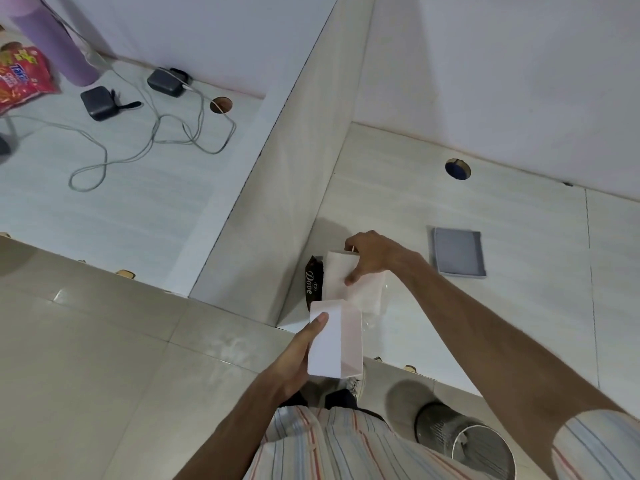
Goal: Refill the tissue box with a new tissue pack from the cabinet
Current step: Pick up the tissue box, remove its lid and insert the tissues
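A pale tabletop (502,258) fills the right of the view, split from a second tabletop (104,202) on the left by an upright divider panel (277,188). Below both lies the tiled floor (104,358), where a mesh waste bin (460,441) stands near the person's striped shirt (346,448).

On the left surface lie a purple bottle (52,39), a red snack bag (20,74), two dark chargers (98,102) and a looping grey cable (145,147). On the right surface a grey tray (457,252) sits well apart from the hands.

The left hand (298,355) holds a white tissue box (336,341) over the tabletop's edge, its grip wrapped round the box's side, thumb on the white face. The right hand (372,258) reaches over the tabletop and pinches a white tissue pack (341,275) between thumb and fingers, just above the box. Clear plastic wrap (372,299) lies under the pack. A dark chocolate packet (314,282) stands just beside the pack, by the divider.
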